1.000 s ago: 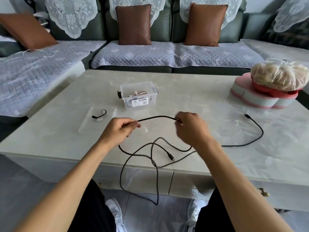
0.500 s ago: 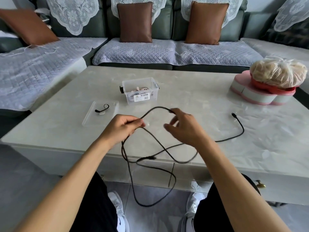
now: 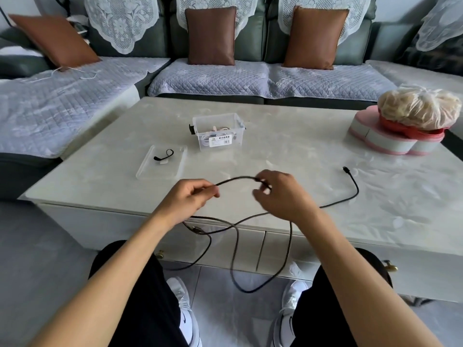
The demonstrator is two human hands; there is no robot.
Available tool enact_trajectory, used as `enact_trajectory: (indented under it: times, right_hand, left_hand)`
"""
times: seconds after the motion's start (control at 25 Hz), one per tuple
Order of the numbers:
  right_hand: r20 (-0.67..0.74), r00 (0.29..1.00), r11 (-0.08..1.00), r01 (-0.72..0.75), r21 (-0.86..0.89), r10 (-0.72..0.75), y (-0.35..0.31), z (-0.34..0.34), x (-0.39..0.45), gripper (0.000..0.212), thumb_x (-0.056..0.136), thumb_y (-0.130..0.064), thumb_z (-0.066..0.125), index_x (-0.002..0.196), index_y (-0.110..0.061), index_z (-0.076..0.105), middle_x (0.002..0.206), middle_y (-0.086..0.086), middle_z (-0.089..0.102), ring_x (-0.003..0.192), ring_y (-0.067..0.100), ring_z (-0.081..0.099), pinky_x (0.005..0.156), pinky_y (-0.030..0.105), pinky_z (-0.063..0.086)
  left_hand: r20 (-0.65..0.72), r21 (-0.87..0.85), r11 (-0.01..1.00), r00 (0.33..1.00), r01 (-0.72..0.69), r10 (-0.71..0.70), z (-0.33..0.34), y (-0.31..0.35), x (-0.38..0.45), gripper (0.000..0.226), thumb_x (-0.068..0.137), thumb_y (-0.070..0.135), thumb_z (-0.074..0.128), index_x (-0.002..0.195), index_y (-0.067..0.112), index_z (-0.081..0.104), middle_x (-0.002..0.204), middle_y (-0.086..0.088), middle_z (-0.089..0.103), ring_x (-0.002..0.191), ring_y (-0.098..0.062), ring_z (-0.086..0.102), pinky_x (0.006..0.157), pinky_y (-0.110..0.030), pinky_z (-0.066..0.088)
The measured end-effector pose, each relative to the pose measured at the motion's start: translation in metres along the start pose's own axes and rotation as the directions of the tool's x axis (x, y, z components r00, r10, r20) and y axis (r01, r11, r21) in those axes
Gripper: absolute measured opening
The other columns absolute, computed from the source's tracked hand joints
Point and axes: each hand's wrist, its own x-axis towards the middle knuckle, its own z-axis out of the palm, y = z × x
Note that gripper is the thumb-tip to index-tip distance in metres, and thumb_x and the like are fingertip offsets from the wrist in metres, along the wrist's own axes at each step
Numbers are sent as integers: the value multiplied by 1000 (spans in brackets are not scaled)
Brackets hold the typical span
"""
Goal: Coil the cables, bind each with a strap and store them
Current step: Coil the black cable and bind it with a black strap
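Observation:
A long black cable (image 3: 352,194) runs from a plug on the table at the right, through both hands, and hangs in loops below the table's front edge. My left hand (image 3: 186,200) pinches the cable between thumb and fingers. My right hand (image 3: 280,194) pinches it a short arc further along. A clear plastic box (image 3: 218,131) with coiled light cables inside stands open behind my hands. Its clear lid (image 3: 162,165) lies flat to the left with a small black strap (image 3: 164,155) on it.
The pale marble table (image 3: 288,151) has drawers in its front. A pink and white heart-shaped box (image 3: 380,139) carrying a bagged bundle sits at the right. A grey sofa with brown cushions (image 3: 211,36) wraps the far and left sides.
My hands have drawn apart again, stretching a short arc of cable between them. The plug end on the table has slid left, and more cable hangs below the edge.

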Motion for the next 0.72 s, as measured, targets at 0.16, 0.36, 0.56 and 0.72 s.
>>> enact_trajectory:
  times: [0.16, 0.36, 0.56, 0.72]
  right_hand:
    - [-7, 976, 959, 214, 188, -216, -32, 5, -2, 15, 90, -9, 60, 90, -12, 74, 64, -14, 55, 58, 7, 47, 59, 9, 35]
    - [3, 969, 950, -244, 197, 248, 11, -16, -4, 18, 86, -13, 55, 83, -19, 72, 67, -4, 60, 73, 20, 56, 57, 24, 40]
    - [187, 979, 966, 36, 258, -86, -27, 8, -8, 16, 87, -39, 67, 94, -24, 68, 58, -11, 57, 55, 3, 50, 55, 17, 38]
    - [134, 988, 949, 26, 314, -71, -13, 4, -4, 18, 91, -20, 64, 76, -15, 73, 45, -13, 51, 45, 4, 44, 49, 14, 31]
  left_hand:
    - [70, 41, 995, 994, -90, 87, 15, 18, -1, 19, 96, 16, 60, 83, 6, 69, 49, 3, 42, 45, -9, 35, 46, -19, 29]
    - [-93, 113, 992, 995, 47, -36, -17, -26, -12, 22, 95, 24, 62, 76, 20, 72, 48, 9, 36, 48, -9, 30, 52, -27, 25]
    - [28, 73, 992, 995, -103, 101, 13, 4, -6, 16, 94, 19, 63, 84, 14, 73, 49, 9, 39, 49, -9, 32, 48, -20, 27]
    - [9, 17, 999, 999, -51, 51, -2, -10, -4, 20, 94, 18, 63, 77, 19, 74, 48, 7, 38, 46, -11, 31, 47, -23, 26]
